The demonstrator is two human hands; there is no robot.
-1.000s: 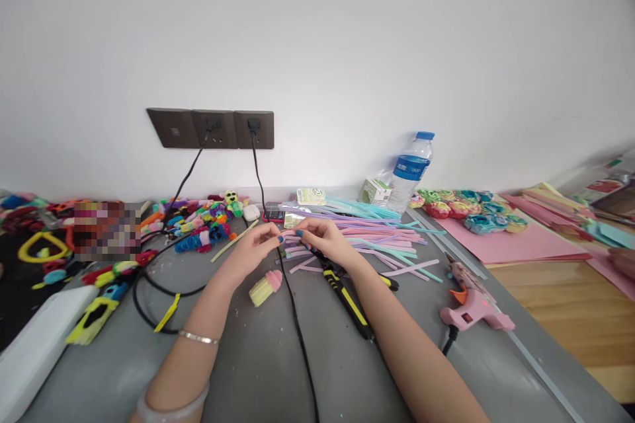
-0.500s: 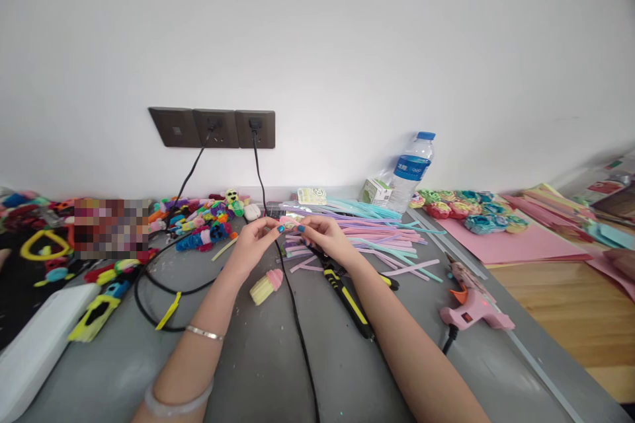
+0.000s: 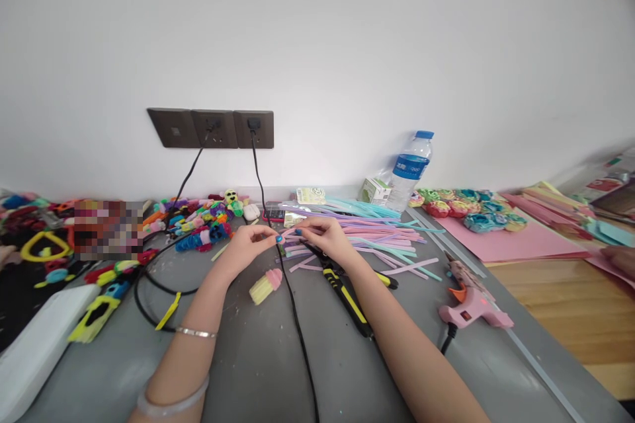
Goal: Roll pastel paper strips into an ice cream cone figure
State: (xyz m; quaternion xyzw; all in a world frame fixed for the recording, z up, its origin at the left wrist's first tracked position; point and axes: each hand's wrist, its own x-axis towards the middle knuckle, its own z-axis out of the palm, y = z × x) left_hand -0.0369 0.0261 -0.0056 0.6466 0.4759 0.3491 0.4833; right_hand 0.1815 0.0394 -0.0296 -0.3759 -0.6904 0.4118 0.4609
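My left hand (image 3: 253, 246) is closed in a pinch above the grey table, its blue-nailed fingertips beside the black cable. Level with it, my right hand (image 3: 328, 239) also pinches, over the near ends of the pastel pipe cleaners (image 3: 381, 232). A small gap separates the two sets of fingertips; whatever they pinch is too small to make out. Below them lies a small ice-cream-shaped piece (image 3: 265, 287) with a pink top and pale yellow base. Black-and-yellow pliers (image 3: 347, 294) rest beneath my right wrist, partly covered by it.
A black cable (image 3: 296, 320) runs down the table from the wall socket. At right lies a pink glue gun (image 3: 473, 307); a water bottle (image 3: 409, 172) leans on the wall. Colourful pipe-cleaner figures (image 3: 203, 221) crowd the left. Another person's hand (image 3: 622, 259) shows at the right edge.
My hands have moved apart a little, the left one slightly leftward. The small pink piece seen between my fingertips before is no longer clearly visible.
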